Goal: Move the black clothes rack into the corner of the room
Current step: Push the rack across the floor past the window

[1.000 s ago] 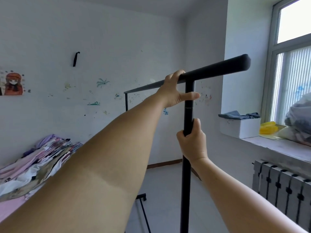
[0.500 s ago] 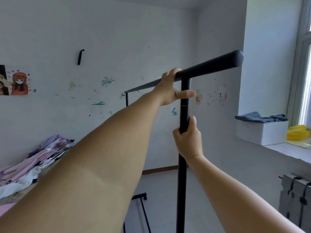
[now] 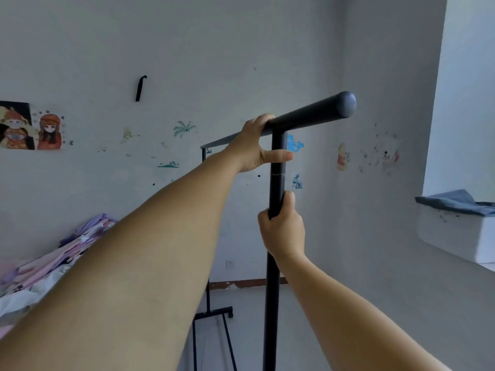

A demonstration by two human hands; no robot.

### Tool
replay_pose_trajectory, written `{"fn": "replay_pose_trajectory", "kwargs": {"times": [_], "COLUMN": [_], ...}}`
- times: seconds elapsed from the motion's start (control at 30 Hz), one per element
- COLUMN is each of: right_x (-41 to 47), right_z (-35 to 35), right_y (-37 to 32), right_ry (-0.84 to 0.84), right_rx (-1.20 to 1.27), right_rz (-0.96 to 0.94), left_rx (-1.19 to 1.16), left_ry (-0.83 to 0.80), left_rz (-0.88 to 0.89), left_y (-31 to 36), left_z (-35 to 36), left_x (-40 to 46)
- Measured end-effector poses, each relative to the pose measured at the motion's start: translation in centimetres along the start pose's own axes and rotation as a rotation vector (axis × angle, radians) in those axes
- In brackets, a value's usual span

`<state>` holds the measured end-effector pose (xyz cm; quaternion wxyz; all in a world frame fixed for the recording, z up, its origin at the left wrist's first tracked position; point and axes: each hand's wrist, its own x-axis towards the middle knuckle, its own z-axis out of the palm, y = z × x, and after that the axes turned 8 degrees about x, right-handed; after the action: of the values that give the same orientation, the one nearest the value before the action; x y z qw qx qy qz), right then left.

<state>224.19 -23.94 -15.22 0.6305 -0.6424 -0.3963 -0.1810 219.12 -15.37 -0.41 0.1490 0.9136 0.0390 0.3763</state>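
A heap of clothes (image 3: 53,258) lies left, a folded blue cloth (image 3: 455,202) on a white box (image 3: 455,236) right. The black clothes rack (image 3: 272,263), seemingly empty, stands upright; the left hand (image 3: 254,145) grasps its top bar, the right hand (image 3: 284,228) its near post.

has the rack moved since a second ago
Yes. The black clothes rack has shifted left along the back wall: its upright post, earlier right of the blue sticker, now overlaps its left edge. Both hands remain gripping.
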Motion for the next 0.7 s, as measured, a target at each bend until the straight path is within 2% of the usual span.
{"fn": "replay_pose_trajectory", "kwargs": {"times": [0.3, 0.7], "right_x": [6.3, 14.8], "right_z": [3.3, 8.2], "right_y": [6.4, 14.8], "right_ry": [0.009, -0.035], "right_rx": [-0.108, -0.267], "right_rz": [-0.021, 0.033], "left_rx": [0.032, 0.075], "left_ry": [0.006, 0.075], "left_rz": [-0.049, -0.005], "left_y": [-5.0, -13.8], "left_z": [3.9, 9.9], "left_x": [6.2, 15.2]}}
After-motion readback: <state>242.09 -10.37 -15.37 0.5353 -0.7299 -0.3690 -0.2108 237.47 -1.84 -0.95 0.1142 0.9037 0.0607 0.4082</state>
